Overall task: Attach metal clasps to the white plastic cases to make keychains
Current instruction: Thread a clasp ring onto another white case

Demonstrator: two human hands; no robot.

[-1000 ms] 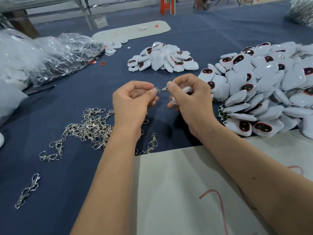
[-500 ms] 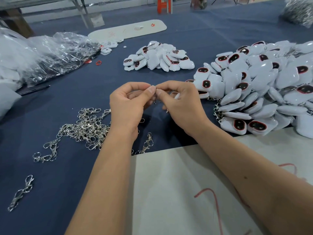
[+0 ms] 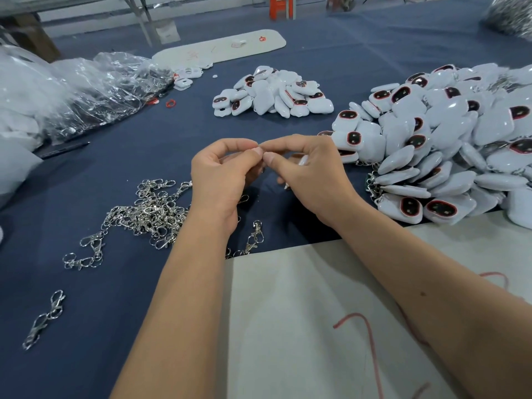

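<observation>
My left hand [image 3: 221, 180] and my right hand [image 3: 308, 174] meet fingertip to fingertip above the blue cloth. Between the thumbs and forefingers they pinch a small metal clasp, almost fully hidden by the fingers. My right hand also curls around a white plastic case [image 3: 302, 161]; only a sliver of it shows under the fingers. A loose heap of silver clasps [image 3: 149, 211] lies left of my left wrist. One clasp [image 3: 254, 236] lies below my hands, another clasp [image 3: 46, 318] at the far left.
A big pile of white cases with red-rimmed dark windows [image 3: 449, 145] fills the right side, some with clasps showing at its near edge. A smaller pile of cases [image 3: 273, 92] lies farther back. Clear plastic bags [image 3: 86, 87] sit at left. A white board [image 3: 331, 326] lies under my forearms.
My hands closed together, so the clasp seen between the fingertips a second ago is now covered. The view shifted slightly; the piles stayed put.
</observation>
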